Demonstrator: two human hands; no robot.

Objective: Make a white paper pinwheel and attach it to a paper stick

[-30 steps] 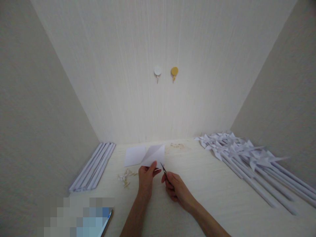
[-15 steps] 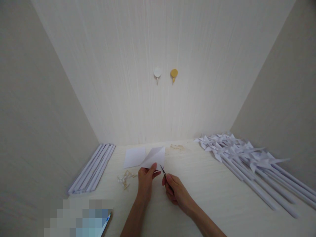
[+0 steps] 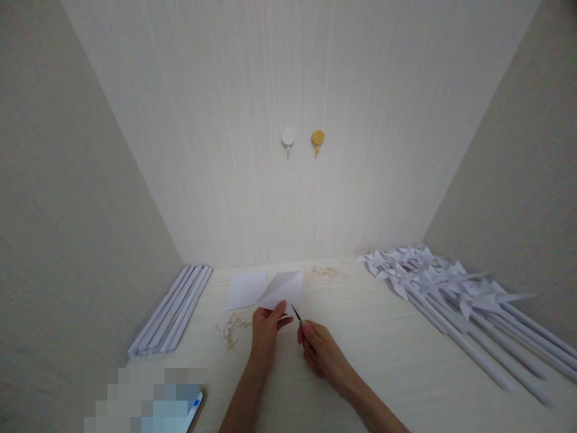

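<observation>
Head view: left hand (image 3: 267,329) grips one sheet (image 3: 288,287), right hand (image 3: 321,349) one pointed tool (image 3: 296,314).

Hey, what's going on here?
A person's left hand holds a white paper sheet with a diagonal crease, while the right hand grips a slim, dark, pointed tool, its tip close to the sheet's near edge; I can't tell whether they touch. Long white paper tubes lie to the left, white pointed paper shapes on tubes to the right.

White hook (image 3: 288,138) & yellow hook (image 3: 318,138) on back wall (image 3: 297,207), yellow to my R; lit-screen device (image 3: 195,410) front L, mostly blurred.
</observation>
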